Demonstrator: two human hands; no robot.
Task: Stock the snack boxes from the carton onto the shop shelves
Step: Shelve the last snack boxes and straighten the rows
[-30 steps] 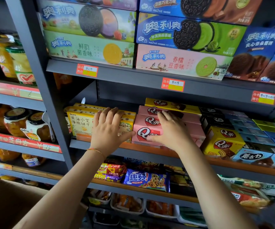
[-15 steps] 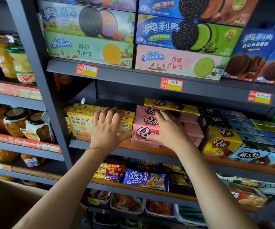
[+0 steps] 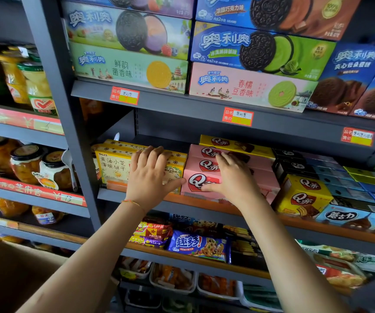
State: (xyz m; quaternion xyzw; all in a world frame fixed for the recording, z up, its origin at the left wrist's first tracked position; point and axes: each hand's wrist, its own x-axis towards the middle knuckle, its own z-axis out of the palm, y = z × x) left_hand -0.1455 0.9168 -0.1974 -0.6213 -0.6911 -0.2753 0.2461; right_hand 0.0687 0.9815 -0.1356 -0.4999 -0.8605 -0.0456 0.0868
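On the middle shelf [image 3: 134,196] stands a stack of yellow cracker boxes [image 3: 112,167], and my left hand [image 3: 150,177] lies flat against its front, fingers spread. Right beside it sits a stack of pink snack boxes [image 3: 199,180]. My right hand [image 3: 233,177] presses flat on the pink stack's front and top, fingers together. Neither hand wraps around a box. The brown carton [image 3: 12,279] shows at the lower left, its inside hidden.
Yellow and dark snack boxes [image 3: 303,195] fill the shelf to the right. Long cookie boxes [image 3: 127,66] line the shelf above. Snack bags [image 3: 199,245] lie on the shelf below. Fruit jars [image 3: 26,163] crowd the left unit behind a grey upright post [image 3: 69,123].
Both hands stay flat on the two stacks. The right hand has slid slightly left along the pink boxes; the boxes look unmoved.
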